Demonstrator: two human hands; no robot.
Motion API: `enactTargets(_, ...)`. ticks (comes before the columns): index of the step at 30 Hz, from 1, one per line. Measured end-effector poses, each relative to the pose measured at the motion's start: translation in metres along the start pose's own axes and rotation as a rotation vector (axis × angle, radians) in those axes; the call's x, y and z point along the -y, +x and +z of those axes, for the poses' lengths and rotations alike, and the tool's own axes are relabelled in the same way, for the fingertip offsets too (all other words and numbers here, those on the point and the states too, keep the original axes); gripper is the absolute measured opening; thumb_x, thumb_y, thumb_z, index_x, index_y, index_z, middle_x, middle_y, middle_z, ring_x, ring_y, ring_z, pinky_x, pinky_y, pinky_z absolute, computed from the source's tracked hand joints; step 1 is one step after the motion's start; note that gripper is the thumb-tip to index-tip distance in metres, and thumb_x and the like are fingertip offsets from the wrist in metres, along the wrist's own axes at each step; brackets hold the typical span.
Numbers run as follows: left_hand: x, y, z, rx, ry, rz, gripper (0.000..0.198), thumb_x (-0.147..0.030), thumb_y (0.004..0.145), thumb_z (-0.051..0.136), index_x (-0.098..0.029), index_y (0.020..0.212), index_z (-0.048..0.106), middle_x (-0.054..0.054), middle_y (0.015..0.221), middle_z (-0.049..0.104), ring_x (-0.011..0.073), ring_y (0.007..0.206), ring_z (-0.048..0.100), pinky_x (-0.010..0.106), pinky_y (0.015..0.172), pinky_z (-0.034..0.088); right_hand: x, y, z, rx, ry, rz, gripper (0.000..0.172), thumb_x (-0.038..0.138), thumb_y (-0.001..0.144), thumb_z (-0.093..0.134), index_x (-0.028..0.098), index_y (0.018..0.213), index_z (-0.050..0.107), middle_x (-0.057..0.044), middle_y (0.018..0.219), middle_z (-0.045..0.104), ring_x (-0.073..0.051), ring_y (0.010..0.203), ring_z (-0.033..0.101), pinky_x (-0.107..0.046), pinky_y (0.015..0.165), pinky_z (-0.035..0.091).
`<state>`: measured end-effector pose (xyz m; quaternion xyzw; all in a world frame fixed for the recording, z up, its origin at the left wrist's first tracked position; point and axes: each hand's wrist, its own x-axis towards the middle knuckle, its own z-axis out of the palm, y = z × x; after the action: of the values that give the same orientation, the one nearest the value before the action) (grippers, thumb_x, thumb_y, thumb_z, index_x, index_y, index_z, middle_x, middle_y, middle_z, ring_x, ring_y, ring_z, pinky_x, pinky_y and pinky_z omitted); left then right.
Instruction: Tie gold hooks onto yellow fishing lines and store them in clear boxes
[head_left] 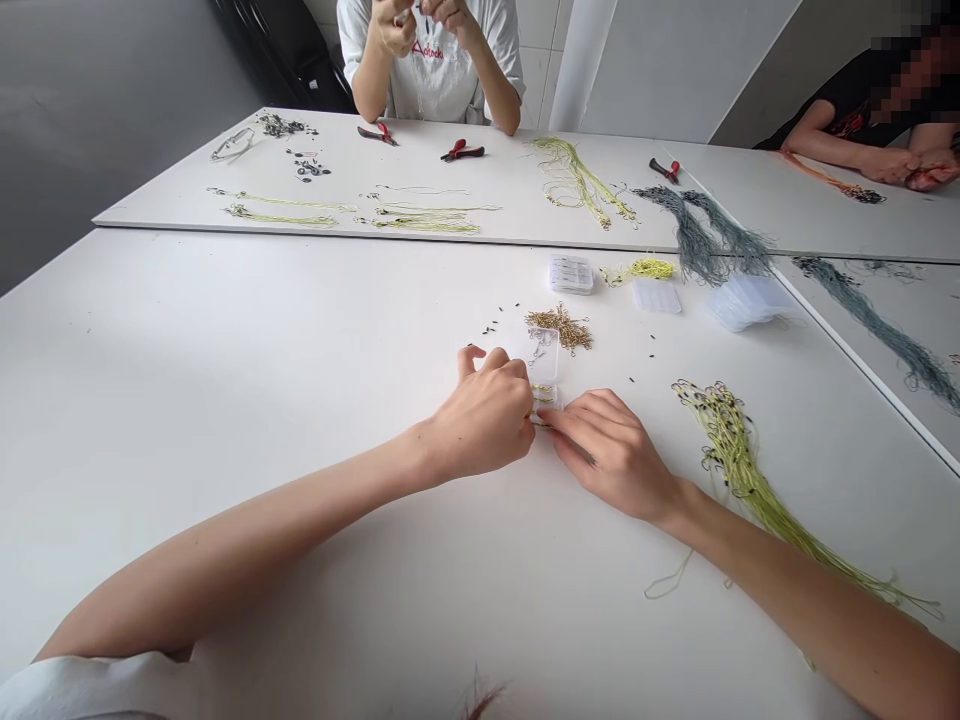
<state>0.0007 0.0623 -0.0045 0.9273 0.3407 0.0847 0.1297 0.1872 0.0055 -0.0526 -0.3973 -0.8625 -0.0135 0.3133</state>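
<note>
A small clear plastic box (556,398) stands open between my hands, with its lid (551,350) tipped away from me and short yellow-green strands (541,388) in its slots. My left hand (487,412) is closed at the box's left side, fingers curled and their tips hidden. From the right, my right hand (619,450) reaches over the box's front corner. Its fingers are pressed together at a yellow-green bit of line near the front edge. Behind the lid lies a pile of gold-coloured metal swivels or clips (566,328).
Right of my forearm lies a bundle of hooks on yellow-green lines (739,470). Further back are a closed box (571,274), clear lids (750,302), coiled yellow line (652,268) and grey-blue line bundles (694,235). Across the table, a co-worker (435,70) raises both hands near pliers (463,151).
</note>
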Motion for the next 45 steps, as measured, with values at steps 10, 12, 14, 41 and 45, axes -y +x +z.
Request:
enactTargets(10,-0.002,0.001,-0.002,0.019,0.059,-0.025,0.029,-0.013,0.079,0.049,-0.014,0.052,0.059,0.009,0.085,0.061,0.0223,0.089,0.049,0.054,0.097,0.025,0.005,0.001,0.005,-0.045,-0.092,-0.047,0.014,0.007,0.086,0.058,0.014,0.093,0.068,-0.008,0.079,0.069,-0.021,0.077,0.058,-0.036,0.07,0.044)
enactTargets(12,-0.002,0.001,-0.002,0.017,0.069,-0.029,0.029,-0.014,0.079,0.049,-0.014,0.052,0.059,0.009,0.085,0.061,0.0223,0.088,0.05,0.054,0.097,0.025,0.005,0.0,0.006,-0.042,-0.102,-0.043,0.013,0.009,0.087,0.057,0.015,0.09,0.068,-0.007,0.079,0.068,-0.021,0.078,0.058,-0.036,0.071,0.044)
enactTargets(14,-0.001,0.002,-0.002,0.008,0.071,-0.024,0.029,-0.015,0.08,0.049,-0.015,0.053,0.061,0.009,0.085,0.061,0.0225,0.089,0.05,0.055,0.097,0.024,0.003,0.0,0.007,-0.042,-0.117,-0.027,0.014,0.009,0.088,0.056,0.015,0.089,0.068,-0.007,0.079,0.068,-0.021,0.079,0.057,-0.036,0.072,0.043)
enactTargets(41,-0.001,0.006,-0.001,0.059,-0.064,-0.195,0.02,-0.018,0.07,0.057,-0.017,0.051,0.058,0.008,0.076,0.065,0.027,0.089,0.053,0.048,0.088,0.028,0.006,-0.001,0.011,-0.064,0.065,0.085,0.016,0.005,0.083,0.054,0.016,0.077,0.063,-0.009,0.085,0.067,-0.02,0.078,0.058,-0.036,0.07,0.049)
enactTargets(45,-0.001,0.007,-0.002,0.064,-0.094,-0.213,0.021,-0.022,0.07,0.059,-0.017,0.05,0.056,0.008,0.074,0.065,0.0285,0.092,0.054,0.047,0.088,0.028,0.005,-0.002,0.01,-0.05,0.077,0.084,0.015,0.004,0.082,0.054,0.016,0.077,0.062,-0.009,0.086,0.066,-0.02,0.077,0.058,-0.036,0.071,0.048)
